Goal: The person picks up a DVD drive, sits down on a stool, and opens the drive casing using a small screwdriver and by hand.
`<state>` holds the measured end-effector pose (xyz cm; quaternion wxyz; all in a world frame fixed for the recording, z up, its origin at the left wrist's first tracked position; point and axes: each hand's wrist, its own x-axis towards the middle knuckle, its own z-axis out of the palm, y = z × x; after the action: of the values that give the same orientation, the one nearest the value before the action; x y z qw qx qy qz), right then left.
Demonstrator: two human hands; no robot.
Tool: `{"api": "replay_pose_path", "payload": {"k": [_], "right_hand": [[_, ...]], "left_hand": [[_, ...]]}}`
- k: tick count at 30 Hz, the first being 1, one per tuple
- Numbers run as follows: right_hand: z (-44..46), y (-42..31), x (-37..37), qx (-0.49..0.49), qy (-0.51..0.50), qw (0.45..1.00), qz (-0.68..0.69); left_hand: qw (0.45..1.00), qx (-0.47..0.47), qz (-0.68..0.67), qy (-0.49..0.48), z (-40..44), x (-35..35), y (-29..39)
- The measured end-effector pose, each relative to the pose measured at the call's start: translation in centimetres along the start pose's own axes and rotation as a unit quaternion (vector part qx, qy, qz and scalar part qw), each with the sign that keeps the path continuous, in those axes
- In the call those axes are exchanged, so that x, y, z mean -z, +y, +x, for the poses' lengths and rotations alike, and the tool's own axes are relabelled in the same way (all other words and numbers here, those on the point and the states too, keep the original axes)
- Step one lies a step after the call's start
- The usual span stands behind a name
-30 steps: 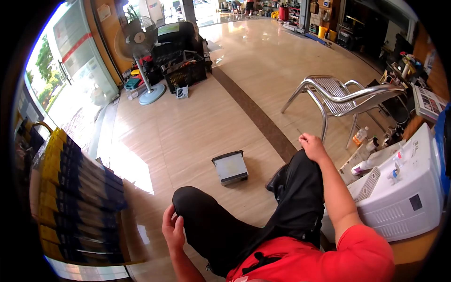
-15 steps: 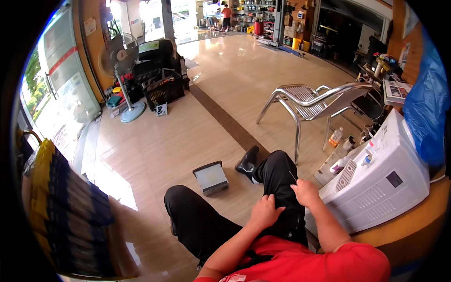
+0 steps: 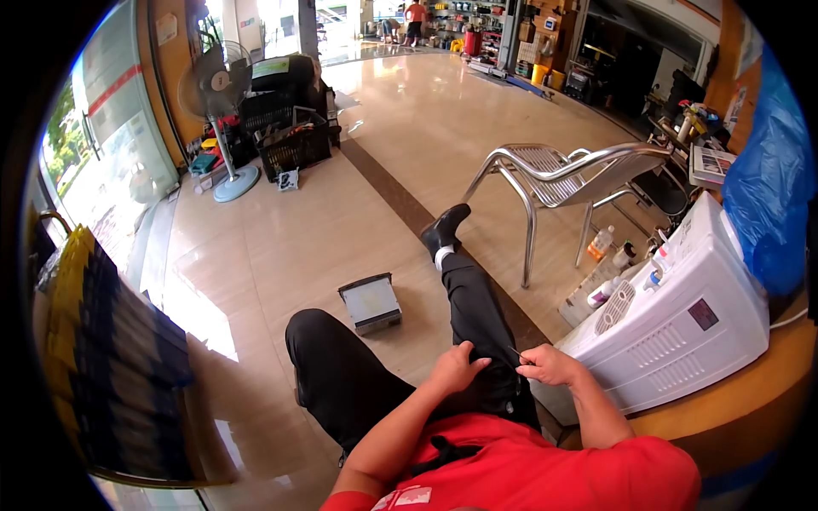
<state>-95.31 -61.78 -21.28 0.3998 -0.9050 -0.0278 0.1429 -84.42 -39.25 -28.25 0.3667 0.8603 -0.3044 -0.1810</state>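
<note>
My right hand (image 3: 547, 364) is closed around a slim, dark, pointed tool (image 3: 515, 350), its tip directed up and left; the kind is unclear. Close by, my left hand (image 3: 456, 368) rests over my black trouser leg (image 3: 479, 307), fingers curled and thumb apart. Whatever lies under those fingers is hidden. That leg is stretched forward, ending in a black boot (image 3: 446, 229). On the floor between my legs sits a boxy unit (image 3: 371, 301) with a pale rectangular face and dark frame, touched by neither hand.
A metal chair (image 3: 554, 175) stands ahead right. Beside me are a white appliance (image 3: 682, 324), several bottles (image 3: 601, 243) and a blue plastic bag (image 3: 771, 187). Left are a fan (image 3: 223, 119), black crates (image 3: 294, 152) and a yellow-and-blue stack (image 3: 111, 332). Another person (image 3: 415, 21) is far back.
My leg has straightened, with the boot farther forward. Both hands have shifted slightly left in view, and the right hand's tool now points more to the left. The boxy unit stays on the floor.
</note>
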Motion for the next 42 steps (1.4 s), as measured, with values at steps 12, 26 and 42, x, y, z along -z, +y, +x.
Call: {"api": "replay_pose_path", "payload": {"k": [12, 26, 42], "right_hand": [[10.3, -11.8, 4.2, 0.249, -0.036, 0.961, -0.117], [25.9, -16.6, -9.4, 0.338, -0.34, 0.873, -0.092], [25.8, -16.4, -17.4, 0.337, -0.469, 0.812, 0.082]], "left_hand": [[0.869, 0.104, 0.262, 0.408, -12.5, 16.2, -3.0], [0.881, 0.311, 0.179, 0.308, -25.5, 12.7, -9.4], [0.788, 0.308, -0.308, 0.435, -19.9, 16.3, -16.2]]}}
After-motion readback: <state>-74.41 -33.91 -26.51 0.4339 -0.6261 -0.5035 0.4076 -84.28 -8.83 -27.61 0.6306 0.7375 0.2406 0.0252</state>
